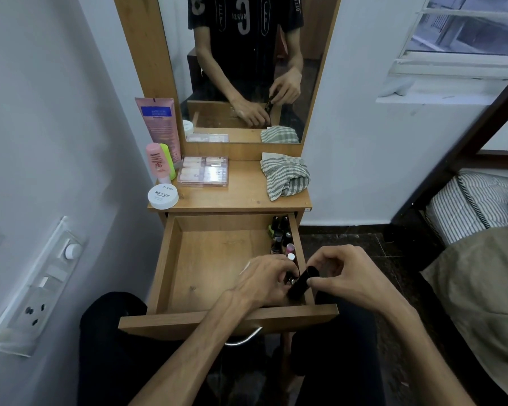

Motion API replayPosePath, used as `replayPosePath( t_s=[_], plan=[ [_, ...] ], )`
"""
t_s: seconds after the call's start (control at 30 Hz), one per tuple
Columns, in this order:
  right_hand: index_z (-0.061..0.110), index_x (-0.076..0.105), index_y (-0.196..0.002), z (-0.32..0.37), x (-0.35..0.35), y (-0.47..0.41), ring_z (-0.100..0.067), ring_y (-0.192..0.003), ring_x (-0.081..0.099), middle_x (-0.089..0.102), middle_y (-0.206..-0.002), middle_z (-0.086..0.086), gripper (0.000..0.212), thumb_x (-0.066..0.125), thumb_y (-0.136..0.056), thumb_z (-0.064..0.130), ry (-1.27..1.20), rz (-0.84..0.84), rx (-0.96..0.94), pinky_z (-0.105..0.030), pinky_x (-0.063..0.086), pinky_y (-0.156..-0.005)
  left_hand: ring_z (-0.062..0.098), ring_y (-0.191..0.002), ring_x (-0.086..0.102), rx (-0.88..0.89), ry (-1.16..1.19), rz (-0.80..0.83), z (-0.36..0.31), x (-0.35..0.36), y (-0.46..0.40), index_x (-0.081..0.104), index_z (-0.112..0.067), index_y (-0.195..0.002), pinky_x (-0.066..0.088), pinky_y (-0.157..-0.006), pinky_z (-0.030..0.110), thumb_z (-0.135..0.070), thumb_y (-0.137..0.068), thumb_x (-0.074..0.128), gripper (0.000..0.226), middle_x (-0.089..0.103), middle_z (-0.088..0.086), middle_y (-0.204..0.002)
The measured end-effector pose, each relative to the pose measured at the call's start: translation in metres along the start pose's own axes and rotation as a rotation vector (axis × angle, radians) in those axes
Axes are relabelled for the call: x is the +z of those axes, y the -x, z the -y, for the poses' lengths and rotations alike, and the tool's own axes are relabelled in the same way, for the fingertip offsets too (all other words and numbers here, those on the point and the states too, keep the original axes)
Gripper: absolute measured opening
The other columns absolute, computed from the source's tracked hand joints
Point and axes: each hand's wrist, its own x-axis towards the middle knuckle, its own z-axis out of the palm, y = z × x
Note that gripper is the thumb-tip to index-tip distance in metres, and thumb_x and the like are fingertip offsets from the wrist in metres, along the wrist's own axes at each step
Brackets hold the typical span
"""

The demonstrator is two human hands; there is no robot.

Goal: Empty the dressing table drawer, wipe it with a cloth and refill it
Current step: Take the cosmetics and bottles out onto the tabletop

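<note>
Your dressing table's counter (241, 194) stands against the far wall under a tall mirror (247, 68), and its drawer (206, 265) is pulled out toward you, wide open. Most of the drawer floor shows as bare wood; the only contents sit along its right wall, a row of small nail polish bottles (282, 235) running from the far corner toward the near one.

On the far right of the counter lies the striped cloth (285, 177), bunched in a loose heap. At the far left stand a tall pink tube (160, 124) and, just in front of it, a pink bottle (156, 162) beside a green one (168, 159). A clear plastic box (203, 171) lies to their right, and a white round jar (162, 196) labelled nail polish sits at the near left corner.

Both your hands are over the near right corner of the drawer. Your right hand (343, 273) pinches a black tube (302, 281) between thumb and fingers, holding it tilted (its lower end points toward you). Your left hand (264, 279) is curled with its fingertips at the small things by the drawer wall, touching the black tube's side; exactly what it grips you cannot tell from here.
</note>
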Motion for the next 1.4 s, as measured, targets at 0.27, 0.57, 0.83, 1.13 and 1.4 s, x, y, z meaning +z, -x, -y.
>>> replayPosePath(
  t_s=[0.27,0.57,0.83,1.13,1.4],
  plan=[
    [0.033,0.077,-0.089,-0.007,0.002,-0.002,-0.008,-0.073,0.071,0.077,-0.084,0.009,0.015,0.086,-0.081,0.025,-0.044,-0.019,-0.024,-0.027,0.058,-0.068,0.006,-0.076,0.053,-0.012,0.037,0.035,0.005,0.0,0.002,0.071,-0.025,-0.091,0.038,-0.063,0.018,-0.033,-0.077,0.07,0.017,0.06,-0.012,-0.086],
    [0.032,0.078,-0.09,-0.008,0.008,-0.014,-0.016,-0.073,0.07,0.076,-0.085,0.005,0.014,0.086,-0.08,0.026,-0.132,-0.074,-0.062,-0.045,0.061,-0.071,0.003,-0.069,0.053,-0.143,0.191,-0.031,0.018,-0.03,0.021,0.063,-0.033,-0.082,0.038,-0.06,0.017,-0.03,-0.068,0.073,0.018,0.059,-0.016,-0.088],
    [0.027,0.079,-0.095,0.039,0.026,-0.07,-0.01,-0.063,0.064,0.073,-0.08,0.005,0.017,0.086,-0.081,0.02,-0.248,-0.201,-0.178,-0.024,0.055,-0.057,0.003,-0.071,0.058,-0.204,0.111,-0.262,0.05,-0.116,0.019,0.062,-0.034,-0.078,0.04,-0.062,0.023,-0.029,-0.069,0.08,0.021,0.066,-0.018,-0.082],
    [0.027,0.081,-0.091,0.112,0.058,-0.184,-0.003,-0.078,0.068,0.074,-0.081,0.016,0.021,0.075,-0.073,0.037,-0.031,-0.39,-0.257,-0.032,0.059,-0.073,0.006,-0.077,0.057,-0.29,-0.279,-0.31,0.095,-0.199,-0.011,0.071,-0.027,-0.084,0.04,-0.06,0.018,-0.025,-0.072,0.077,0.014,0.068,-0.014,-0.087],
    [0.026,0.081,-0.101,0.139,0.077,-0.234,-0.011,-0.085,0.068,0.076,-0.089,0.012,0.025,0.073,-0.079,0.033,0.083,-0.316,-0.264,-0.034,0.059,-0.074,0.026,-0.077,0.064,-0.298,-0.557,-0.288,0.113,-0.209,-0.027,0.071,-0.014,-0.088,0.054,-0.063,0.035,-0.022,-0.074,0.068,0.017,0.073,0.004,-0.085]
  ],
)
